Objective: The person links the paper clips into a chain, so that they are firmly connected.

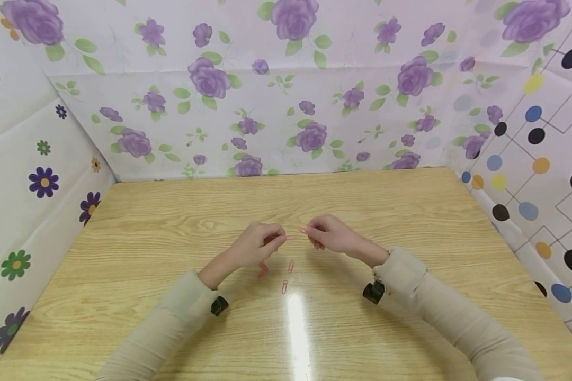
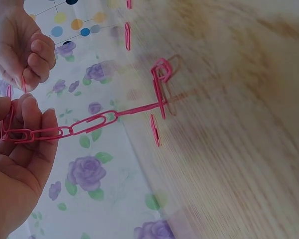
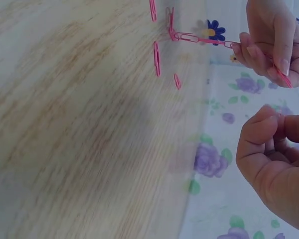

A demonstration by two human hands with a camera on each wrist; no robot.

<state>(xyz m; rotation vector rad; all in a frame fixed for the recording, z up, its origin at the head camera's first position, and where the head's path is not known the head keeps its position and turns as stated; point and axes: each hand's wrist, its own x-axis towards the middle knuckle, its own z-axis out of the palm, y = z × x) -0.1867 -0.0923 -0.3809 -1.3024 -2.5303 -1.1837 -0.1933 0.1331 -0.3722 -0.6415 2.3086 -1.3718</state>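
My left hand (image 1: 257, 244) pinches the upper end of a chain of linked pink paper clips (image 2: 94, 123) between thumb and fingers. From there the chain hangs down, and its lower links bunch up on the table, left of the loose clips in the head view. One end clip (image 1: 289, 237) sticks out from the left fingertips toward the other hand. Facing it across a small gap, my right hand (image 1: 331, 234) pinches a single paper clip (image 2: 24, 83), mostly hidden by the fingers in the right wrist view. Both hands are above the table.
Loose pink paper clips lie on the wood-grain table (image 1: 171, 211), one paper clip (image 1: 291, 266) a little beyond another paper clip (image 1: 284, 287). Floral sheeting (image 1: 267, 106) walls the back, with patterned sheets at both sides.
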